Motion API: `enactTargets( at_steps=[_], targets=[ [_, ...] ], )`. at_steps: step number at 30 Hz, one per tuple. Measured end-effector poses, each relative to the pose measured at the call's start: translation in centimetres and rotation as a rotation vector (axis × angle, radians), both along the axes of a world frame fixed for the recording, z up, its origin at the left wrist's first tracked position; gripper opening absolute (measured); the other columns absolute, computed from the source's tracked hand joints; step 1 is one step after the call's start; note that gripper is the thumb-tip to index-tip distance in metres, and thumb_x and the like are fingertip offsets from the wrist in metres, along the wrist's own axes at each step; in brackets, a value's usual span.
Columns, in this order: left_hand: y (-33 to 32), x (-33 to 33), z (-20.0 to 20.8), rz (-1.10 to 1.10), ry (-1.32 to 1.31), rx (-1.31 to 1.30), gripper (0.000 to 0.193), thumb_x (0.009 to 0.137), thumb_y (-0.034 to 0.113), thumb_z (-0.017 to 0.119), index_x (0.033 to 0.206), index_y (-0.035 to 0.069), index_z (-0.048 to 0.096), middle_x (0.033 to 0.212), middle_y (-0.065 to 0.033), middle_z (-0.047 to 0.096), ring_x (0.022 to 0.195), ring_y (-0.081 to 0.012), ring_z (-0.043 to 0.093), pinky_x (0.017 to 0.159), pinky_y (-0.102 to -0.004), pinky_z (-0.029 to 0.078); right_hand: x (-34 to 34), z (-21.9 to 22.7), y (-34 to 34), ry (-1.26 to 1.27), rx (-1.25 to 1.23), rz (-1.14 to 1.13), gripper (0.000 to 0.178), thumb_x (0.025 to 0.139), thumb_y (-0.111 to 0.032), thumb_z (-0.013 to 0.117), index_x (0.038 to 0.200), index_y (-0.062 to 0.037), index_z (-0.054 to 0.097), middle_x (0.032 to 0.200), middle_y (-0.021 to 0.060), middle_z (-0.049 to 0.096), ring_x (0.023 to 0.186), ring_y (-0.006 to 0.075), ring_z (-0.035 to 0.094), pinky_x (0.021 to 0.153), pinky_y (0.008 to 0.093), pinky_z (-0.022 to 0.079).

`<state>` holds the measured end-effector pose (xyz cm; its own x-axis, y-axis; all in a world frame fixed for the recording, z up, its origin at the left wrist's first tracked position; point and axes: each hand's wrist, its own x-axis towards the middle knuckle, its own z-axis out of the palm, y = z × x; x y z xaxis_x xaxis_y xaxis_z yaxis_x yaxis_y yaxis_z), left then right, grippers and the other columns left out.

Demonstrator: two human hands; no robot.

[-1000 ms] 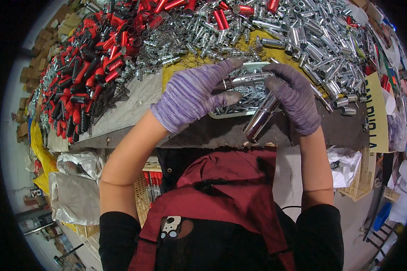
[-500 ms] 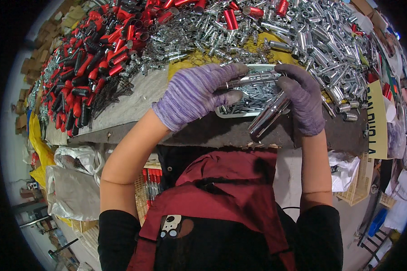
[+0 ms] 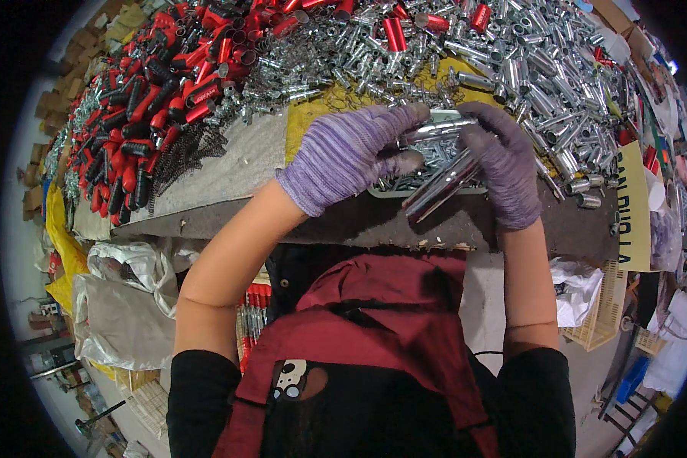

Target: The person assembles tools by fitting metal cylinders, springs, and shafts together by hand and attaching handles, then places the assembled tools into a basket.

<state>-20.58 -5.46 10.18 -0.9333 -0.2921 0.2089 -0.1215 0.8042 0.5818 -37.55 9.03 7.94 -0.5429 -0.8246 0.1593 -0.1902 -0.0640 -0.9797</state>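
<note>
Your left hand (image 3: 343,156) pinches a thin metal rod (image 3: 435,130); your right hand (image 3: 504,164) grips one chrome tube (image 3: 443,187), now swung flatter and closer to the rod since a second ago, so joining looks near. Both sit over the white tray (image 3: 435,182); beyond it, piles too many to count.

The single head-mounted fisheye view looks steeply down from above the person's chest, facing forward over the workbench edge (image 3: 343,225). Both gloved hands sit close, just above centre. Far heaps of metal parts (image 3: 527,69) fill the top; floor and bags (image 3: 122,305) curve along the near left rim. Straight edges bow outward.
</note>
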Motion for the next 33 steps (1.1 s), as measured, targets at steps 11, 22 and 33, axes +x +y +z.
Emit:
enactTargets(
  at_steps=[11,22,33],
  targets=[
    [-1.4,1.1,-0.9,0.042,-0.047,-0.098,0.059,0.076,0.039,0.069,0.121,0.005,0.054,0.105,-0.0147,0.062,0.096,-0.0257,0.062,0.084,-0.0334,0.047,-2.3,-0.3,1.0,0.037,0.002,-0.200,0.037,0.077,-0.024,0.068,0.106,-0.0016,0.063,0.088,0.0019,0.061,0.077,0.0102,0.054,0.069,0.0231,0.043],
    [1.6,2.4,-2.3,0.164,-0.126,1.182,0.054,0.080,0.031,0.066,0.121,0.001,0.049,0.079,-0.0063,0.060,0.055,-0.0092,0.054,0.046,-0.0211,0.043,0.5,1.0,0.5,-0.170,0.038,0.060,0.039,0.080,-0.031,0.066,0.106,-0.0022,0.062,0.089,0.0048,0.061,0.081,0.0102,0.054,0.073,0.0236,0.044],
    [5.4,5.9,-4.7,0.142,0.006,1.355,0.036,0.085,0.035,0.060,0.102,0.004,0.052,0.070,-0.0026,0.057,0.046,-0.0046,0.044,0.039,-0.0189,0.034,0.7,1.9,0.1,0.170,0.161,-0.070,0.044,0.087,-0.048,0.052,0.085,-0.0038,0.057,0.073,0.0012,0.055,0.067,0.0122,0.051,0.053,0.0267,0.039]
  ],
)
